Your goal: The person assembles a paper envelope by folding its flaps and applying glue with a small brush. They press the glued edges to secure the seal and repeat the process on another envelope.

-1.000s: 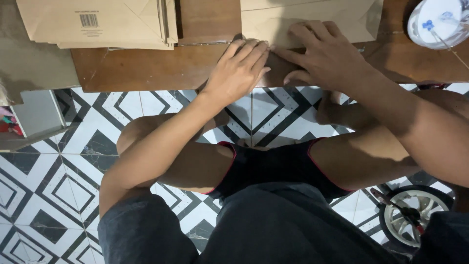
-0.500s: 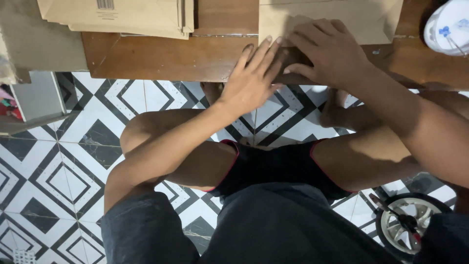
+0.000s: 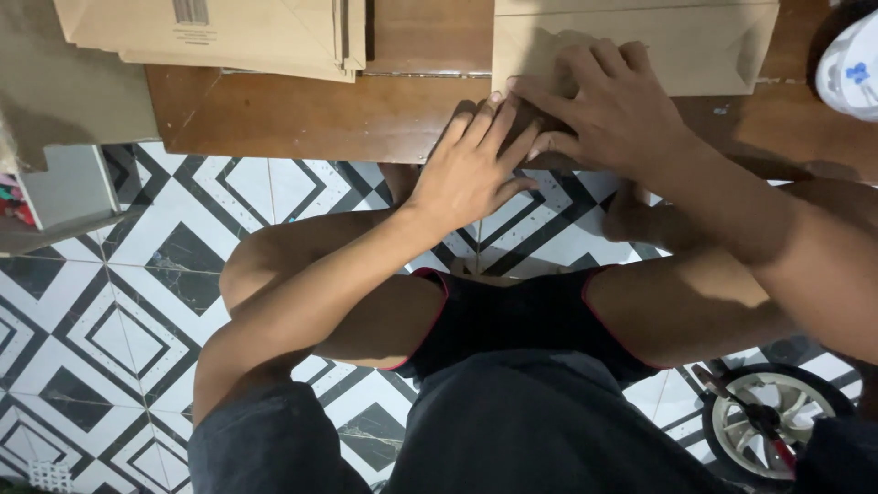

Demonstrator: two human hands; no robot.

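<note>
Left hand (image 3: pixel 471 169) spread flat, fingers straight, pressed on the near corner of a brown paper bag (image 3: pixel 695 46) at the front edge of the wooden table (image 3: pixel 302 119). Right hand (image 3: pixel 613 114) open too, fingers splayed, palm down on the same bag, touching the left fingertips. Stack of cardboard (image 3: pixel 219 32) well apart to the left, bare table between. Tiled floor (image 3: pixel 119 302) below; small wheel (image 3: pixel 777 425) by the right knee.

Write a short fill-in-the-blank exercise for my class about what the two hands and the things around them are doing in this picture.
1. Both hands press on a flat brown paper ____ lying on the wooden table.
2. The right hand lies partly ____ the left hand.
3. A stack of flattened ____ lies on the table's left part.
4. The floor has black and white ____.

Missing words: bag; over; cardboard; tiles
</note>
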